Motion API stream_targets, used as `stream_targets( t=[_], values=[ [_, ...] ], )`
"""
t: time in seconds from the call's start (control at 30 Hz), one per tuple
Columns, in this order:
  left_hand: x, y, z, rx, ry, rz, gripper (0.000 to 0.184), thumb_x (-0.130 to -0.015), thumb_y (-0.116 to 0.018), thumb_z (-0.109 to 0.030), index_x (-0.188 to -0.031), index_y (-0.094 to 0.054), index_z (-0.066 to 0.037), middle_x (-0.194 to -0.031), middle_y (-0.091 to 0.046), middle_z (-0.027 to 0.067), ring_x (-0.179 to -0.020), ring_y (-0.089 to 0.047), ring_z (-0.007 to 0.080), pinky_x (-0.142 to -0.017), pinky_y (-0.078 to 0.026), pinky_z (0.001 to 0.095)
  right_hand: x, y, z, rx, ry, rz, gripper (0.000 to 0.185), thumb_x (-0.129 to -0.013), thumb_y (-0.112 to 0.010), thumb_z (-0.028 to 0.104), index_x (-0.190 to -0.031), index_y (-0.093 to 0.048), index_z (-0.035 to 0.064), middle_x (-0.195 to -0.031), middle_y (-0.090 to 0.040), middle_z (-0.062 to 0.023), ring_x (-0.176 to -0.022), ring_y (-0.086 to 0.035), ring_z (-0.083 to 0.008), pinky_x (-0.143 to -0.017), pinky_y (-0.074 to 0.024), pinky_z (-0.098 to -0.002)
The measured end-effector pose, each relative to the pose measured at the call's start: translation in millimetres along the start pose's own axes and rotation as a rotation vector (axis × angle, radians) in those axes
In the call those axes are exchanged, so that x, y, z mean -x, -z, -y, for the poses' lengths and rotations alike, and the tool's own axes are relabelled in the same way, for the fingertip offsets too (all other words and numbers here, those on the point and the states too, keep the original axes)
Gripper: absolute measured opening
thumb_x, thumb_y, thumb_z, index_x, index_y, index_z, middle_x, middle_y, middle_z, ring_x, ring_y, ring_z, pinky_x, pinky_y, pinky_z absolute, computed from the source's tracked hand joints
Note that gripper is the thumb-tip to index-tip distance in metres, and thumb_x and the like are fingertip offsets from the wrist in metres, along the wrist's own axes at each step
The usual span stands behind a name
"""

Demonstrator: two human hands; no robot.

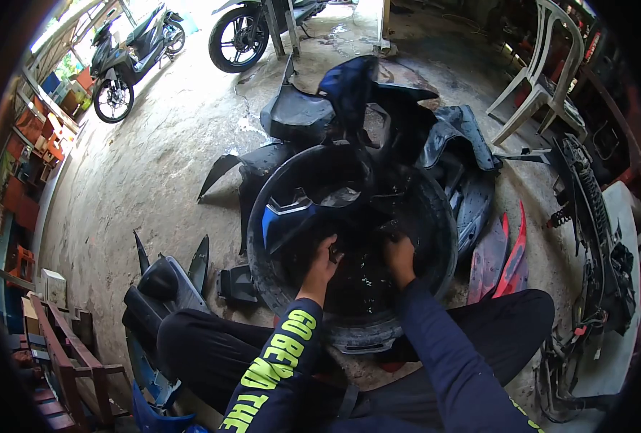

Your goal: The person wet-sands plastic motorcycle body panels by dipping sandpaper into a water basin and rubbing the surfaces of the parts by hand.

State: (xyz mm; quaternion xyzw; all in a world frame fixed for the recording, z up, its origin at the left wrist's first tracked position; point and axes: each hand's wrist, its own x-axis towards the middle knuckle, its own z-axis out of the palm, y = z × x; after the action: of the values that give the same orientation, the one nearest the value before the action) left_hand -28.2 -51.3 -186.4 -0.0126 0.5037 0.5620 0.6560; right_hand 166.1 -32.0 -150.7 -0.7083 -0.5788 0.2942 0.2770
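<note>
A round black tub (262,270) stands between my knees with dark water in it. Inside, a black motorcycle fairing panel (302,225) with a blue edge leans up against the left and far side. My left hand (323,265) is at the panel's lower edge, its fingers curled and partly lost in the dark. To its right, my right hand (400,257) is closed near the panel's right end; its fingertips and whatever is in them are hidden in shadow. A larger dark blue and black fairing (349,83) rises at the tub's far rim.
More dark fairing parts (461,137) lie right of the tub, with red panels (508,252) nearer me. Black plastic parts (172,281) lie left. A motorcycle frame (594,238) and plastic chair (540,79) stand right. Motorcycles (129,61) are parked at the back.
</note>
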Motion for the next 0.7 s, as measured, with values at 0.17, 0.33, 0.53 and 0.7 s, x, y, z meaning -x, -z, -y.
stream_targets(
  t=[0.17, 0.33, 0.53, 0.7],
  values=[
    [8.8, -9.5, -2.8, 0.092, -0.002, 0.244, 0.016, -0.087, -0.065, -0.013, -0.103, -0.065, -0.01, -0.1, -0.066, 0.004, -0.094, -0.063, 0.0221, -0.086, -0.052, 0.0395, 24.6, -7.8, 63.0, -0.096, 0.297, 0.187, 0.026, -0.085, -0.056, 0.006, -0.109, -0.066, 0.0006, -0.105, -0.066, -0.025, -0.103, -0.064, -0.0383, -0.087, -0.0513, -0.0424],
    [18.7, -26.2, -15.8, 0.022, -0.17, 0.298, 0.017, -0.09, -0.062, -0.016, -0.106, -0.064, -0.011, -0.098, -0.067, 0.0041, -0.091, -0.063, 0.0211, -0.079, -0.053, 0.0367, -7.5, 6.7, 62.3, -0.071, 0.131, 0.33, 0.028, -0.09, -0.049, 0.01, -0.11, -0.065, -0.0019, -0.113, -0.065, -0.0239, -0.106, -0.063, -0.0388, -0.09, -0.0503, -0.0407],
    [53.9, -66.7, -48.1, 0.094, -0.219, 0.337, 0.01, -0.093, -0.059, -0.015, -0.102, -0.061, -0.011, -0.096, -0.067, 0.0026, -0.084, -0.063, 0.0192, -0.063, -0.05, 0.0335, -12.7, 7.4, 67.4, -0.028, 0.34, 0.254, 0.028, -0.086, -0.049, 0.008, -0.106, -0.066, -0.0025, -0.105, -0.065, -0.0277, -0.099, -0.063, -0.0409, -0.085, -0.0494, -0.047],
    [50.2, -68.1, -60.8, 0.084, -0.272, 0.263, 0.009, -0.094, -0.056, -0.014, -0.101, -0.06, -0.01, -0.087, -0.064, 0.0045, -0.074, -0.062, 0.0203, -0.061, -0.049, 0.031, 12.8, 7.6, 83.9, -0.307, 0.652, 0.009, 0.031, -0.088, -0.05, 0.009, -0.112, -0.063, -0.004, -0.108, -0.065, -0.027, -0.102, -0.062, -0.0414, -0.088, -0.0497, -0.0447]
  ],
)
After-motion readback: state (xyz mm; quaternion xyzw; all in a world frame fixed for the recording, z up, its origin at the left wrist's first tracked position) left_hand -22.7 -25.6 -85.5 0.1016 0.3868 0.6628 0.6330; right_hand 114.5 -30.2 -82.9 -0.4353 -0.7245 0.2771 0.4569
